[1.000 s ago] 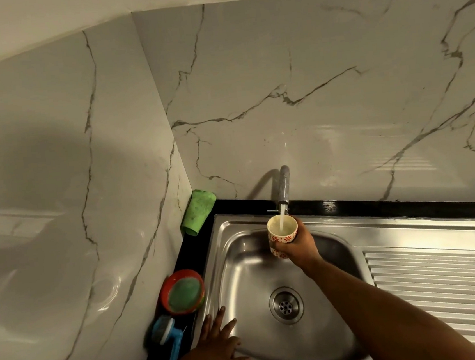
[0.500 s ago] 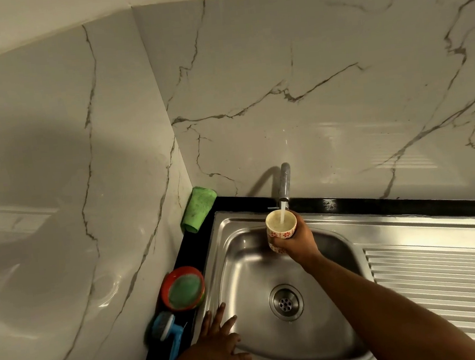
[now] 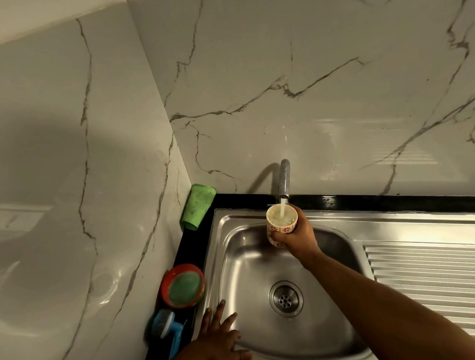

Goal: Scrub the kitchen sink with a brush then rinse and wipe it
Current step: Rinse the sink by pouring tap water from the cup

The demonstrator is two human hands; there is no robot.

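Note:
The steel sink has a round drain in its basin. My right hand grips a small cream cup with red flowers upright under the tap. Water runs from the tap into the cup, which is nearly full. My left hand lies flat with fingers spread on the sink's front left rim and holds nothing. A blue-handled brush lies on the black counter left of the sink.
A red round dish with a green pad inside sits on the counter left of the basin. A green cloth leans in the wall corner. The ribbed drainboard extends right. Marble walls stand behind and on the left.
The cup has stayed under the running tap and filled higher. My left hand has shifted slightly on the rim.

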